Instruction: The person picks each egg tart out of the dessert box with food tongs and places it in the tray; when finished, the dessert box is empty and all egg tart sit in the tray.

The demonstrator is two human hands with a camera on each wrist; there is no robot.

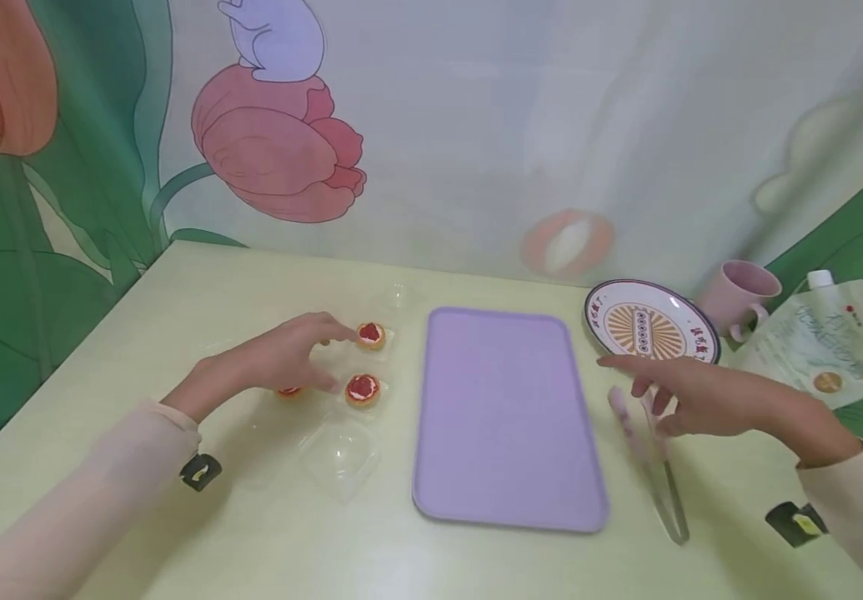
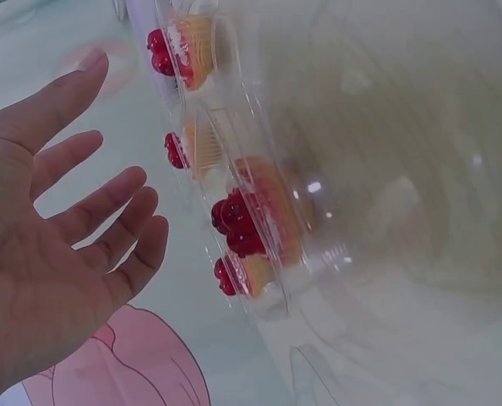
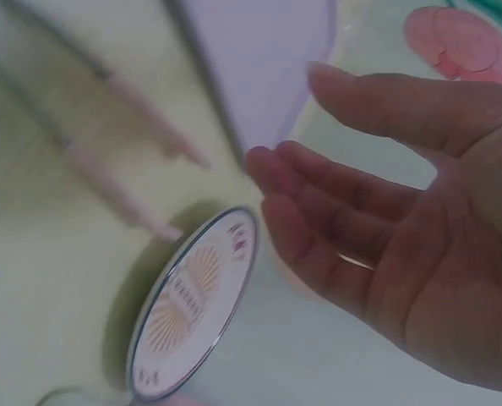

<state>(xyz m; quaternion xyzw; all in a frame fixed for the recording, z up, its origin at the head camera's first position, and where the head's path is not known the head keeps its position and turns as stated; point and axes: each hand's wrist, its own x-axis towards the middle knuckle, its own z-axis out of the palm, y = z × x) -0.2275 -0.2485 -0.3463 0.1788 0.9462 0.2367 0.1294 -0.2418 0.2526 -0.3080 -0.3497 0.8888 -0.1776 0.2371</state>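
Note:
Small tarts with red fruit, such as one tart (image 1: 362, 390), sit in a clear plastic container (image 1: 341, 454) left of the purple tray (image 1: 506, 417). My left hand (image 1: 288, 354) hovers over them, fingers spread and holding nothing; in the left wrist view the hand (image 2: 73, 228) is beside the tarts (image 2: 238, 224). My right hand (image 1: 709, 396) is above the tongs (image 1: 652, 467), which lie right of the tray with their arms apart. Nothing is held in the right hand (image 3: 386, 203), seen near the round plate (image 3: 196, 304) in the right wrist view.
The patterned plate (image 1: 641, 325) lies at the back right, with a pink mug (image 1: 739, 292) and a pale spouted pouch (image 1: 829, 342) beside it. A printed curtain (image 1: 439, 142) hangs behind the table (image 1: 341, 558).

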